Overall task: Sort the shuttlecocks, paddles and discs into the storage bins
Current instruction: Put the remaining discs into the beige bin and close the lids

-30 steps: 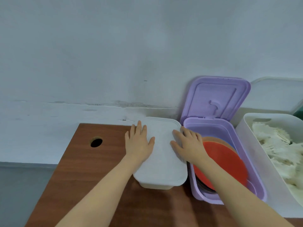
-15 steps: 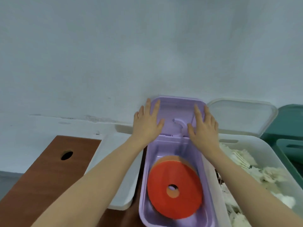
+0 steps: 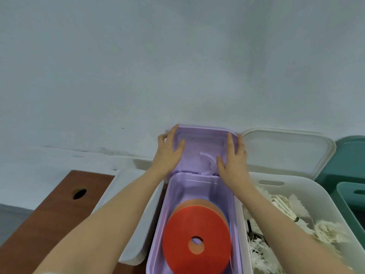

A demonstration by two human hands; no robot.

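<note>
A purple bin (image 3: 197,184) stands in front of me with its purple lid (image 3: 201,147) raised against the wall. Inside lies a stack of discs, a red disc (image 3: 197,230) with a centre hole on top. My left hand (image 3: 168,153) grips the lid's left edge, fingers curled behind it and thumb on the inner face. My right hand (image 3: 233,157) grips the lid's right edge the same way. A white bin (image 3: 308,186) on the right holds several white shuttlecocks (image 3: 292,206), its lid (image 3: 284,151) open against the wall. No paddles are visible.
A closed white bin (image 3: 138,194) sits to the left of the purple one on a brown wooden table (image 3: 49,210) with a round cable hole (image 3: 79,194). A teal bin (image 3: 351,175) stands at the far right. The wall is right behind the bins.
Both hands left the closed white bin's lid and moved right to the purple lid. From lying flat on its inner face they slid outward and now curl round its side edges.
</note>
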